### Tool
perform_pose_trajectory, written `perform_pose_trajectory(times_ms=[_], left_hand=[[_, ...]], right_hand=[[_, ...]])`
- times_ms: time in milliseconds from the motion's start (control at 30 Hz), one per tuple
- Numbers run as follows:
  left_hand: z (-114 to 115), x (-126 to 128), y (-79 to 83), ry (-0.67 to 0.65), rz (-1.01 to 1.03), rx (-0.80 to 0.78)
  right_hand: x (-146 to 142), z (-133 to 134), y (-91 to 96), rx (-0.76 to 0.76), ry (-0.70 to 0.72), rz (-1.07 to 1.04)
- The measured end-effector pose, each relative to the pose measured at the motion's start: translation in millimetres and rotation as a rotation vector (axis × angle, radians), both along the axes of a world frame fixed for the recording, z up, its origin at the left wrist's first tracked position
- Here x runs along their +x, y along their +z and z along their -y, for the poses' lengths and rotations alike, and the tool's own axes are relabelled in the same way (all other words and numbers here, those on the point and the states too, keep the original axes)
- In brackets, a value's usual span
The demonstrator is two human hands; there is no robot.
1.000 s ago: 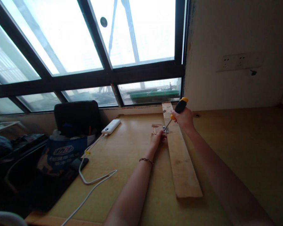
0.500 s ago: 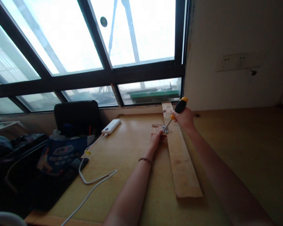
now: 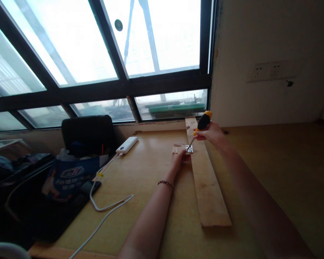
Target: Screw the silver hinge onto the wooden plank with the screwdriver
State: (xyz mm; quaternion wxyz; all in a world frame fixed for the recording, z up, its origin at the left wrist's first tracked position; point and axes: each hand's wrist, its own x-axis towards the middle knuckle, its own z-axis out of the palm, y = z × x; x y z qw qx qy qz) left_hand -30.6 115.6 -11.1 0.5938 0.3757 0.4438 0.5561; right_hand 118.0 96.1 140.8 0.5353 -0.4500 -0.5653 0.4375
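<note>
On the left, a blue bag [image 3: 67, 181] sits in front of a black chair [image 3: 88, 135]. Next, a white cord [image 3: 113, 207] bends across the tabletop [image 3: 143, 172] and goes into a white power bank [image 3: 127, 145] near its far left corner. A thin bracelet [image 3: 166, 184] goes around the left wrist. The small block [image 3: 176, 148] lies flat just past the left hand [image 3: 179, 160]. This hand touches the block with its fingers bent, but I cannot tell if it is pinching it. Right of the block is a shiny hinge [image 3: 189, 148], lying flat where the block meets the long board [image 3: 209, 190]. The board runs from the far edge to the near part of the tabletop. A yellow and black screwdriver [image 3: 203, 121] leans over the board, its tip down at the hinge. The right hand [image 3: 212, 135] pinches the low end of its handle. Far right, a socket [image 3: 272, 71] is on the wall.
</note>
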Motion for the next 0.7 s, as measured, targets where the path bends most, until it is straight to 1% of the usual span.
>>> perform_pose_trajectory(times_ms=[100, 167, 233, 333, 433, 500, 567, 600, 667, 700], left_hand=[[0.5, -0.5, -0.1, -0.008, 0.008, 0.005], [0.3, -0.9, -0.4, -0.014, 0.019, 0.004], [-0.3, -1.1, -1.1, -0.013, 0.024, 0.001], [-1.2, -1.2, -2.3, -0.006, 0.012, -0.001], [-1.3, -1.1, -3.1, -0.013, -0.02, 0.009], [-1.3, -1.1, -3.6, -0.011, -0.036, 0.028], [-1.8, -1.3, -4.6, 0.018, -0.036, 0.066], [-2.2, -1.4, -5.2, 0.043, -0.034, 0.089], [-3.5, -1.2, -6.3, 0.09, -0.025, 0.128], [-4.1, -0.9, -6.6, 0.106, -0.017, 0.143]], right_hand=[[-5.3, -3.6, -9.0, 0.1, -0.241, 0.107], [-9.5, -5.6, -14.6, 0.153, -0.375, 0.134], [-11.7, -6.2, -16.2, 0.181, -0.437, 0.113], [-8.1, -4.1, -10.8, 0.219, -0.472, 0.014], [6.9, 3.8, -6.9, 0.29, -0.432, -0.036], [24.7, 13.2, -13.3, 0.372, -0.406, 0.042], [49.0, 25.3, -29.4, 0.492, -0.392, 0.195], [63.2, 31.7, -40.6, 0.549, -0.343, 0.294], [93.4, 44.1, -66.9, 0.593, -0.137, 0.529], [108.4, 49.6, -80.5, 0.58, -0.06, 0.629]])
